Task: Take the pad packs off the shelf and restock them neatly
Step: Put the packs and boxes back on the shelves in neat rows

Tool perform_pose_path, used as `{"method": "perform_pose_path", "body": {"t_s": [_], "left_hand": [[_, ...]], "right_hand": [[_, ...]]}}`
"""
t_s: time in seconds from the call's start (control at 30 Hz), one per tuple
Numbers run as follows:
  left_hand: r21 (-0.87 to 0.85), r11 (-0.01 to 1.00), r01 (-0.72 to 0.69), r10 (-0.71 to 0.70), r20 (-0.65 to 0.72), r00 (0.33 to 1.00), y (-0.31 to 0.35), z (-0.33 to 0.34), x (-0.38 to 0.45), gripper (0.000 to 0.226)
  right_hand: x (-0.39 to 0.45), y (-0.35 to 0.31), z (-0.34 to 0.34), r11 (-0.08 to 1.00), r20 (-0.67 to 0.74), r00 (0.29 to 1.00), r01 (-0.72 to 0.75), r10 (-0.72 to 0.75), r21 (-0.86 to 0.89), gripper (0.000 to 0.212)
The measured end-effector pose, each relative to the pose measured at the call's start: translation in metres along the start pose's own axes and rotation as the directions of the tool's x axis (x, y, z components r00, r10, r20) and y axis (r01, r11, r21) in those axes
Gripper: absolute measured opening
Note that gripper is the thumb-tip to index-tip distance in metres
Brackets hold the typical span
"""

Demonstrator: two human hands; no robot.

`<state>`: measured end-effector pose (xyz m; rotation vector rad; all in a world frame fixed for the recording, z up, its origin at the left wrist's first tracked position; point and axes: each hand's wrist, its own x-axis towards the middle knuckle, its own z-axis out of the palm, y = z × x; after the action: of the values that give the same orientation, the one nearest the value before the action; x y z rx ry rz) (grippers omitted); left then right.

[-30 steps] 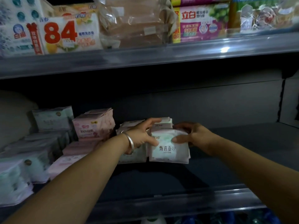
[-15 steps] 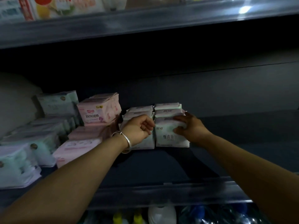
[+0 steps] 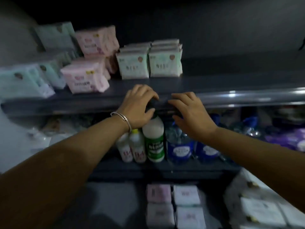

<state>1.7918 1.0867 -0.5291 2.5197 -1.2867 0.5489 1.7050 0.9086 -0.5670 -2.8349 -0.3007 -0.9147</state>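
Two neat rows of pale green pad packs [image 3: 149, 62] stand upright side by side on the dark shelf [image 3: 214, 81]. Pink pad packs [image 3: 85, 79] and light blue packs [image 3: 24, 83] are stacked to their left. My left hand [image 3: 138, 106], with a silver bangle on the wrist, hovers empty at the shelf's front edge with loosely curled fingers. My right hand [image 3: 189, 111] is beside it, fingers spread and empty. Both are apart from the packs. More pad packs [image 3: 175, 207] lie low down in front of me.
Under the shelf stand a white bottle with a green label [image 3: 154, 139], two small pink-labelled bottles [image 3: 132, 147] and blue water bottles [image 3: 179, 144]. Purple packages [image 3: 285, 139] sit at the right. White packs [image 3: 262, 210] lie at the lower right.
Both hands have let go of the green packs and drawn back to the shelf's front edge. The view has tilted down, so the lower shelf and the packs below now show.
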Motion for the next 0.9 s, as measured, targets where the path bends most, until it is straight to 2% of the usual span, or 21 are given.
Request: {"method": "perform_pose_path", "body": {"t_s": [0.13,0.23,0.3,0.37,0.43,0.5,0.6,0.67,0.8,0.87,0.9], "left_hand": [[0.170,0.983,-0.070,0.084,-0.074,0.994,0.032,0.036,-0.063,0.040],[0.209,0.970,-0.127,0.136,-0.033,0.990,0.049,0.062,-0.099,0.043],[0.197,0.970,-0.141,0.132,0.060,0.989,0.060,0.079,-0.123,0.042],[0.165,0.981,-0.099,0.056,0.244,0.968,0.073,0.098,-0.149,0.046],[0.141,0.989,-0.037,-0.035,0.473,0.880,0.083,0.120,-0.173,0.054],[0.126,0.991,-0.039,-0.052,0.647,0.761,0.090,0.144,-0.191,0.061],[0.077,0.994,-0.071,-0.020,0.807,0.590,0.093,0.179,-0.211,0.072],[0.065,0.995,-0.075,-0.019,0.863,0.505,0.096,0.201,-0.226,0.077],[0.081,0.990,-0.113,-0.030,0.918,0.396,0.104,0.242,-0.254,0.081],[0.105,0.987,-0.119,-0.050,0.918,0.393,0.108,0.259,-0.265,0.084],[0.128,0.986,-0.110,-0.071,0.907,0.416,0.111,0.264,-0.268,0.084]], "right_hand": [[-0.086,-0.010,0.026,1.000,0.160,0.987,0.009,-0.010,0.010,0.041],[-0.140,-0.012,0.044,0.999,0.264,0.964,-0.040,0.034,0.018,0.049],[-0.169,-0.015,0.052,0.997,0.360,0.932,-0.062,0.044,0.040,0.048],[-0.198,-0.018,0.061,0.997,0.489,0.871,-0.067,0.046,0.027,0.051],[-0.229,-0.020,0.073,0.996,0.625,0.778,-0.089,0.063,0.010,0.057],[-0.256,-0.023,0.085,0.993,0.720,0.689,-0.119,0.080,0.004,0.062],[-0.284,-0.028,0.109,0.990,0.834,0.544,-0.142,0.092,-0.016,0.071],[-0.296,-0.030,0.124,0.988,0.889,0.447,-0.149,0.094,-0.029,0.079],[-0.321,-0.030,0.148,0.989,0.945,0.317,-0.145,0.084,-0.040,0.093],[-0.330,-0.032,0.156,0.994,0.948,0.309,-0.098,0.082,-0.054,0.094],[-0.332,-0.034,0.159,0.995,0.945,0.316,-0.081,0.084,-0.062,0.093]]}}
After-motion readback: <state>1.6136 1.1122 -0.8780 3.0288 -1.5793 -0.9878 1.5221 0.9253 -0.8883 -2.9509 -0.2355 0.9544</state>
